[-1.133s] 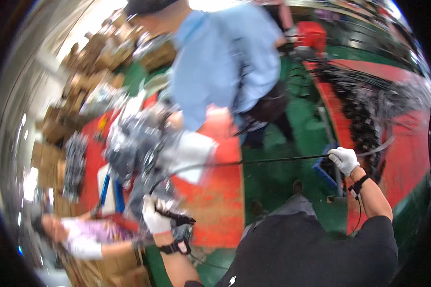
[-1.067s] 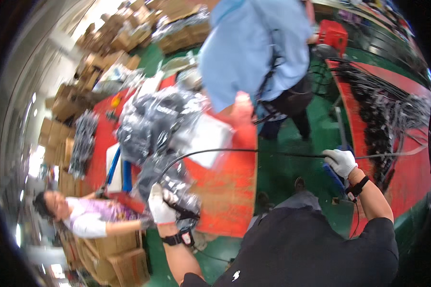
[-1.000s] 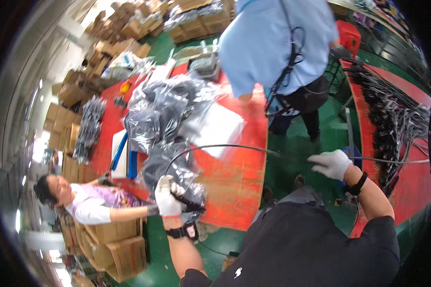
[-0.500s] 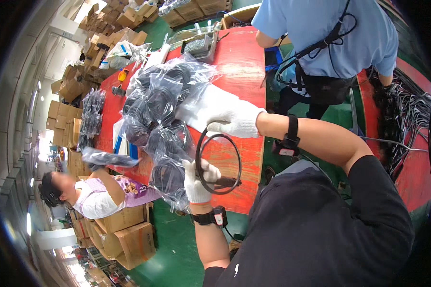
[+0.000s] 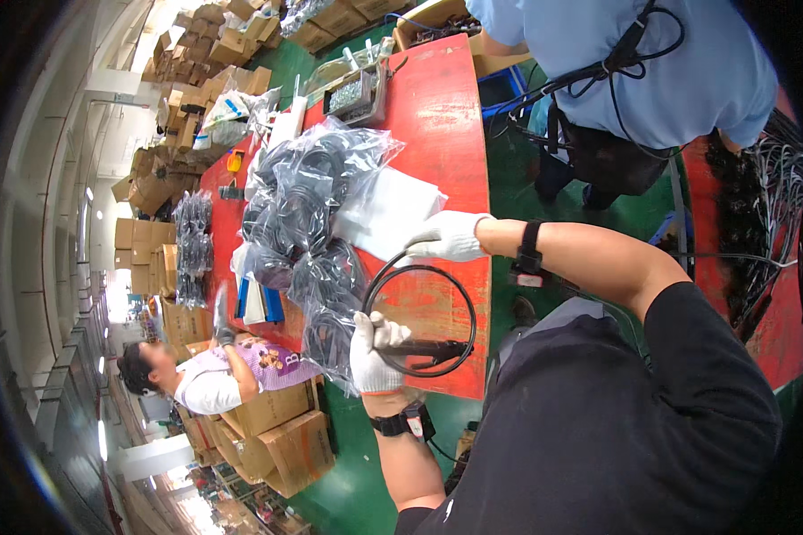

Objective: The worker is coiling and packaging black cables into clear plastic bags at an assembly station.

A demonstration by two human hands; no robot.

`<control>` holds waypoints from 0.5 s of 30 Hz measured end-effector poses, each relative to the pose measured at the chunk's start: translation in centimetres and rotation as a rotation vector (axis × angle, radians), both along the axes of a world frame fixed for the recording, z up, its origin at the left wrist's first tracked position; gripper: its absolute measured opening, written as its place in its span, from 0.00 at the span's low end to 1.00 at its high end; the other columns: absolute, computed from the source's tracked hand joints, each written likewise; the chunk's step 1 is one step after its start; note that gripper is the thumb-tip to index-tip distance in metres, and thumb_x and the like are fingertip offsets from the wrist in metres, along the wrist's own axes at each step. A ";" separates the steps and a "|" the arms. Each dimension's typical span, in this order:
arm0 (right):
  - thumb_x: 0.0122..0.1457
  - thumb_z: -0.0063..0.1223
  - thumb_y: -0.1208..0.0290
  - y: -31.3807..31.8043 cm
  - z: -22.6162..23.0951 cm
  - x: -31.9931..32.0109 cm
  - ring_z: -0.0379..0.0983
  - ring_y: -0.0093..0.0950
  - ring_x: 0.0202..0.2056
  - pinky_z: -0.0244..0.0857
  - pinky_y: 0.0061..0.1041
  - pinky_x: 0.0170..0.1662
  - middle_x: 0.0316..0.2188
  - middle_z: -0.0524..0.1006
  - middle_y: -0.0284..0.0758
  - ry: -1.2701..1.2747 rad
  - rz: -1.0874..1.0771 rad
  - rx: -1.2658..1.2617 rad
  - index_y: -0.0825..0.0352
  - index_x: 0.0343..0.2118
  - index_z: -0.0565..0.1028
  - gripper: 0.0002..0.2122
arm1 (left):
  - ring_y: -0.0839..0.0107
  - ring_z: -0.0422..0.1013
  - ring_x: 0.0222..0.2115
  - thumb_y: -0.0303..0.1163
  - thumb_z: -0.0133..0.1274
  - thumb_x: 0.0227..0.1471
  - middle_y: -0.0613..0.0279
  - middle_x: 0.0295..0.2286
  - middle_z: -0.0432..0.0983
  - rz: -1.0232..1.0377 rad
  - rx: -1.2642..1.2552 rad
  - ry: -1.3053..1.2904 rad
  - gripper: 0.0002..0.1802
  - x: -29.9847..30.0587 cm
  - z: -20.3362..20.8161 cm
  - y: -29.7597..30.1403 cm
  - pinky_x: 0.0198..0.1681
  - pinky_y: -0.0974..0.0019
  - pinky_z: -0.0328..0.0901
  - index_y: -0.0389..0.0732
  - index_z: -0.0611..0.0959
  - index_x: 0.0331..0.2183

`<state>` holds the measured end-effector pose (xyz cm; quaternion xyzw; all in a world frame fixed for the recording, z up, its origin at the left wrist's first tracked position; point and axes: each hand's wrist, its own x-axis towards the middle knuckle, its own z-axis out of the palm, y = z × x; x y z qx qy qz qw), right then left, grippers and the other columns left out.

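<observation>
My left hand (image 5: pixel 378 353), in a white knitted glove, is closed around a coil of black cable (image 5: pixel 473 314) at its lower left. A thick black connector end (image 5: pixel 426 349) sticks out rightward from that grip, across the bottom of the loop. At the top of the coil my right hand (image 5: pixel 446 237), also gloved, pinches the cable between thumb and fingers. The loop hangs over the red table (image 5: pixel 437 116), close to its near edge. Just left of the coil lies a heap of clear bags with coiled black cables (image 5: pixel 303 209). White flat sheets or bags (image 5: pixel 393 209) lie beside the right hand.
A grey tray of small metal parts (image 5: pixel 357 98) stands at the table's far end. Across the table, a person in a purple apron (image 5: pixel 263 361) stands before cardboard boxes (image 5: pixel 299 450). Another person in a blue shirt (image 5: pixel 616 80) works near a cable-covered red table (image 5: pixel 700 187).
The coil has turned to face me more openly and its connector end shows more. Both hands have shifted slightly right in the picture. The apron-wearing person has lowered the bagged item.
</observation>
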<state>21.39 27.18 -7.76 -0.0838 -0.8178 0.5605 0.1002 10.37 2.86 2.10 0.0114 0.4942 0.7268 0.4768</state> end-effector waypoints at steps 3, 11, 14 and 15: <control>0.70 0.46 0.49 -0.8 -2.3 3.7 0.73 0.41 0.60 0.64 0.35 0.65 0.57 0.79 0.41 -0.251 0.099 -0.065 0.61 0.60 0.77 0.25 | 0.76 0.53 0.17 0.49 0.47 0.72 0.75 0.15 0.55 0.240 -0.098 -0.117 0.23 -4.6 -1.0 -3.7 0.28 0.66 0.56 0.42 0.76 0.30; 0.68 0.54 0.61 -2.9 -3.2 22.8 0.81 0.35 0.42 0.72 0.34 0.46 0.42 0.83 0.44 -0.463 0.022 -0.238 0.56 0.59 0.79 0.18 | 0.67 0.71 0.18 0.49 0.46 0.72 0.65 0.17 0.74 0.530 -0.279 0.293 0.26 -17.2 -4.8 -17.1 0.29 0.54 0.73 0.41 0.78 0.27; 0.66 0.55 0.59 -3.6 0.1 23.6 0.80 0.47 0.37 0.73 0.44 0.40 0.31 0.79 0.40 -0.517 -0.163 0.286 0.50 0.53 0.81 0.15 | 0.67 0.70 0.22 0.51 0.47 0.71 0.67 0.18 0.70 0.428 -0.123 0.221 0.28 -18.0 -3.9 -15.0 0.38 0.53 0.73 0.41 0.78 0.24; 0.66 0.55 0.59 -3.9 2.0 22.3 0.80 0.47 0.37 0.73 0.44 0.40 0.31 0.79 0.40 -0.522 -0.178 0.287 0.50 0.53 0.81 0.15 | 0.67 0.69 0.24 0.52 0.48 0.71 0.68 0.19 0.69 0.337 0.011 0.113 0.28 -18.2 -3.4 -13.3 0.41 0.53 0.73 0.42 0.78 0.24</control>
